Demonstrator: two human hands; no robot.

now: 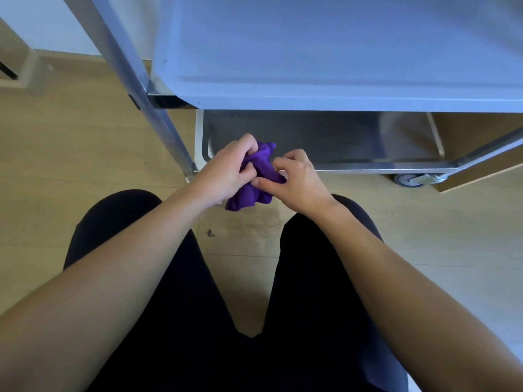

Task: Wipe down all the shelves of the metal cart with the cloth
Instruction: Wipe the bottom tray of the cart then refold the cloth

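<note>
Forearms (127,264) (396,256), hands (226,171) (298,179) round cloth (261,162), lengthwise toward cart (339,94)

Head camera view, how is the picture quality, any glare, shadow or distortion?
Head view: soft, even light; bluish cast on the upper shelf; the lower shelf lies in its shadow; wide-angle lens slants the cart leg; purple cloth is sharp.
</note>
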